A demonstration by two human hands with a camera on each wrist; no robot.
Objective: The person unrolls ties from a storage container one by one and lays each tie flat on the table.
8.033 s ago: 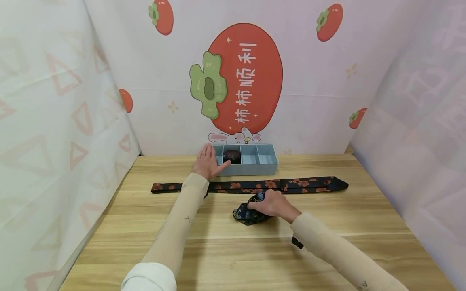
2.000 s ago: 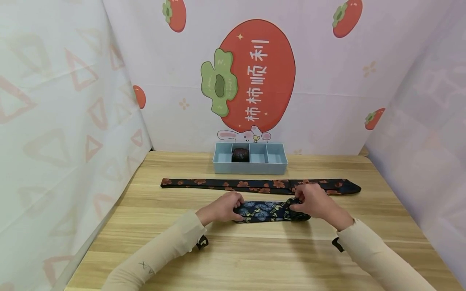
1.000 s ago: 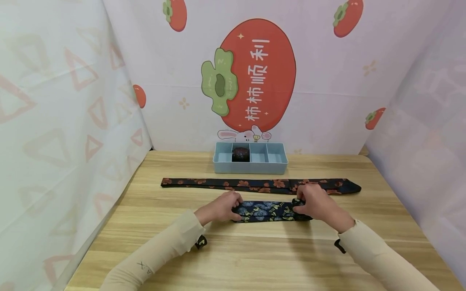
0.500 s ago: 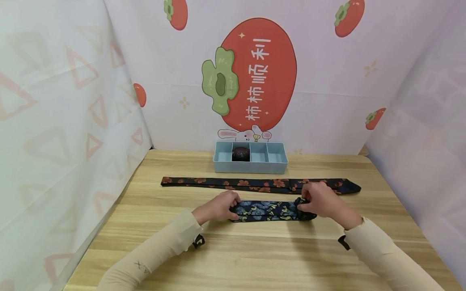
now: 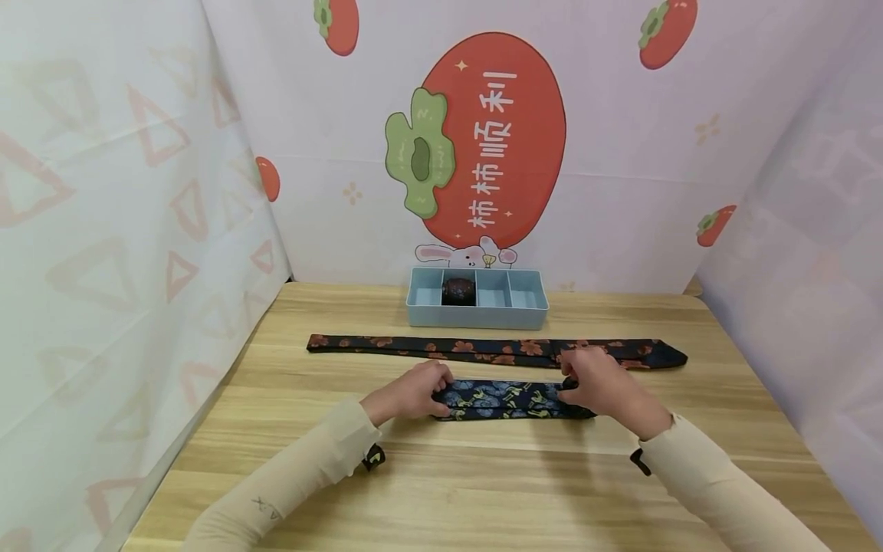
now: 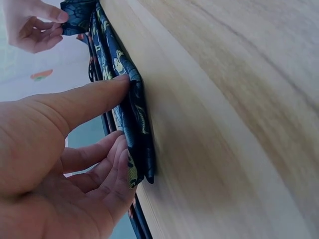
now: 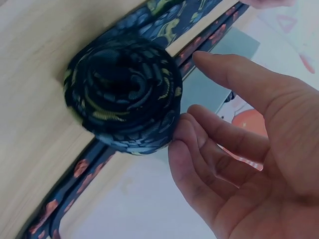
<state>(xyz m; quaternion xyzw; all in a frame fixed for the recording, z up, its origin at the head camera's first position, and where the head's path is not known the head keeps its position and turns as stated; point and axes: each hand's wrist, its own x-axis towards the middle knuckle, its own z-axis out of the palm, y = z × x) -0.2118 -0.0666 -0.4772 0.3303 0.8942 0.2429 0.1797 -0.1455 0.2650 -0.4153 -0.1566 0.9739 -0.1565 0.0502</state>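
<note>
Fingers [image 6: 117, 172] of left hand [image 5: 409, 392] pinch blue tie [image 5: 500, 400]; right fingers [image 7: 185, 167], parted, touch roll [image 7: 122, 107]

Wood-grain table [image 5: 441, 491], flowered tie [image 5: 469, 349], part-rolled tie [image 5: 503, 399], blue box [image 5: 477, 317]

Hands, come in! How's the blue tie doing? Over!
Left hand pinches blue tie, flat end. Right hand on its rolled end. Flowered tie behind, seemingly not in the way.

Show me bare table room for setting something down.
Bare table lies in front of the blue tie, between the sleeves, and either side of the tray, behind the floral tie. Crowded: the strip between ties, around left hand and right hand.
</note>
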